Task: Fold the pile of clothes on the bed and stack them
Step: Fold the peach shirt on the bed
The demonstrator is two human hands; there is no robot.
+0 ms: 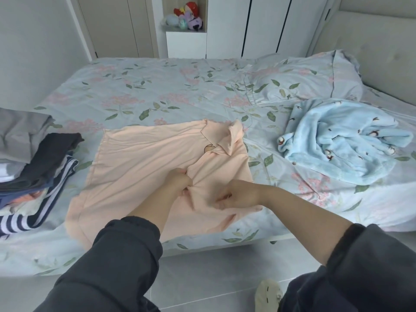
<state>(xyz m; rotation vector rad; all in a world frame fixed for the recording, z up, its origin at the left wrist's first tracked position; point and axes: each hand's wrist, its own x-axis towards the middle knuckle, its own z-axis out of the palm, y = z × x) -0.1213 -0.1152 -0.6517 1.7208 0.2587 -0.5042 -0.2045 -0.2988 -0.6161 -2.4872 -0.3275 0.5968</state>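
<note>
Peach collared shirt lies spread on the floral-sheeted bed, near its front edge, collar toward the far side, hem hanging slightly over the edge. Left hand is a closed fist bunching the shirt's fabric near the middle. Right hand is just beside it, fingers curled; it looks to be pinching a fold of the same shirt, though the fingertips are blurred. Both sleeves are dark. Stack of clothes, dark and striped pieces, sits at the bed's left edge, apart from the shirt. Light-blue fleece garment lies crumpled to the right, unfolded, in front of the pillow. Plush toys sit in a far wall niche.
</note>
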